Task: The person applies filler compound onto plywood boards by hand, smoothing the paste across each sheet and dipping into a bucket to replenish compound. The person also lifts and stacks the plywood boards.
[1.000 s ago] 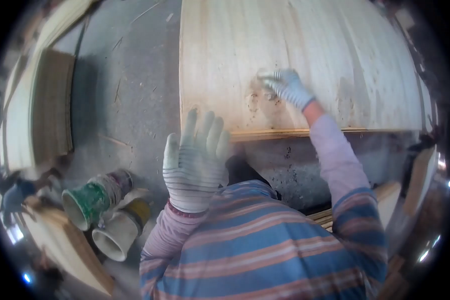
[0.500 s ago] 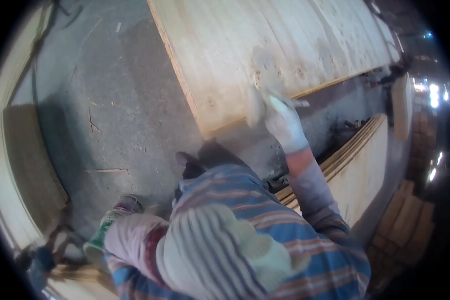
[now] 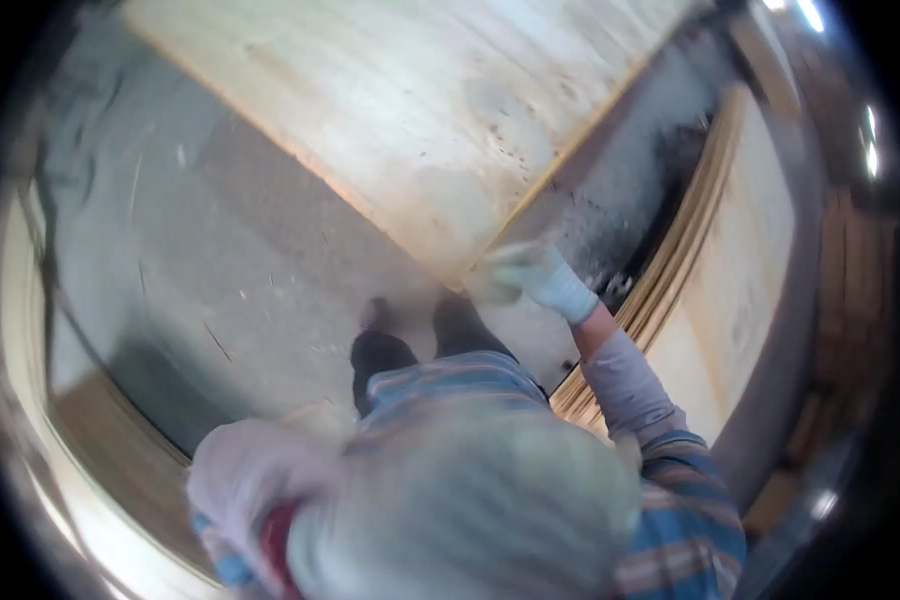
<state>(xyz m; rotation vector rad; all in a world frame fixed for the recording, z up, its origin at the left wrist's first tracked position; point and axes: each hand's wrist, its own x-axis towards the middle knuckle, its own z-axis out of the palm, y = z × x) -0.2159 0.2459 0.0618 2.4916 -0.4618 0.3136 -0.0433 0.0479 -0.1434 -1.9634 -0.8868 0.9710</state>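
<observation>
My right hand [image 3: 540, 280], in a pale glove, is at the near corner of a large plywood sheet [image 3: 370, 110]. Its fingers look curled, and a blurred, pale greyish thing [image 3: 492, 288] shows at them beside the corner. What it is, I cannot make out. Knots and darker patches mark the sheet's face near its right edge. Of my left arm only the light sleeve [image 3: 255, 465] shows at lower left; the hand itself is hidden. A blurred pale cloth [image 3: 470, 500] covers the lower middle of the view.
Several thin wood sheets [image 3: 705, 210] stand stacked on edge at my right. More boards [image 3: 120, 440] lie at the left. Wood splinters are scattered over the grey concrete floor [image 3: 240, 260]. My feet are just short of the sheet's corner. Brown stacked pieces [image 3: 855, 270] stand at far right.
My right hand has moved off the sheet's face towards its near corner. The view has turned, so the sheet now points its corner at me. My left glove has gone out of sight.
</observation>
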